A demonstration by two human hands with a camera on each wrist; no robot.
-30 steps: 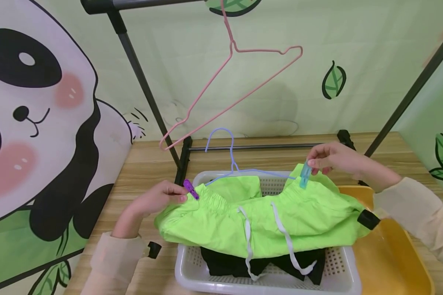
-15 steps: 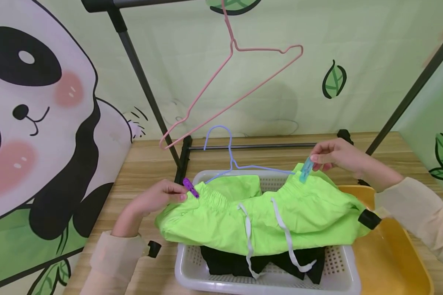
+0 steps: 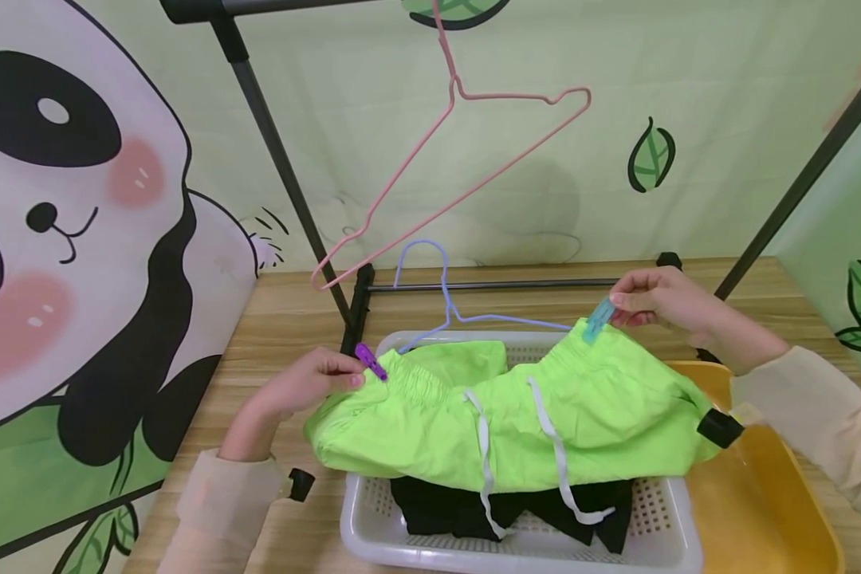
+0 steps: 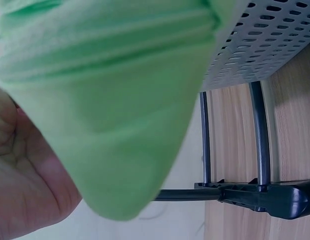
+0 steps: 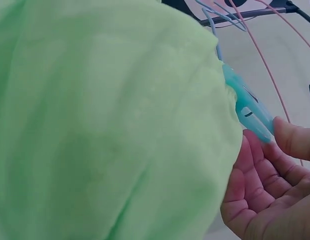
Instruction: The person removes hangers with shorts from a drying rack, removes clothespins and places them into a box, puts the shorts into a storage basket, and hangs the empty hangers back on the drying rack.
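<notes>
Lime-green shorts [image 3: 495, 438] with white drawstrings lie spread over a grey-white basket, their waistband towards the back. A blue hanger [image 3: 445, 295] reaches into the waistband. My left hand [image 3: 304, 387] pinches the left end of the waistband, right beside a purple clothespin [image 3: 370, 362] clipped there. At the waistband's right side, my right hand [image 3: 663, 303] pinches a teal clothespin [image 3: 599, 320] between thumb and finger; the right wrist view shows this clothespin [image 5: 247, 105] at the cloth's edge. Green cloth [image 4: 115, 120] covers the left fingertips in the left wrist view.
The perforated basket [image 3: 524, 558] also holds black cloth [image 3: 459, 514]. A yellow tray [image 3: 760, 510] stands to its right. A pink hanger [image 3: 466, 191] hangs above, within a black rack [image 3: 280, 167]. The wooden table [image 3: 287, 311] meets a painted wall behind.
My right hand has moved slightly up and to the right with the teal clothespin, lifting that side of the waistband. The blue hanger's hook has risen a little. My left hand has barely moved.
</notes>
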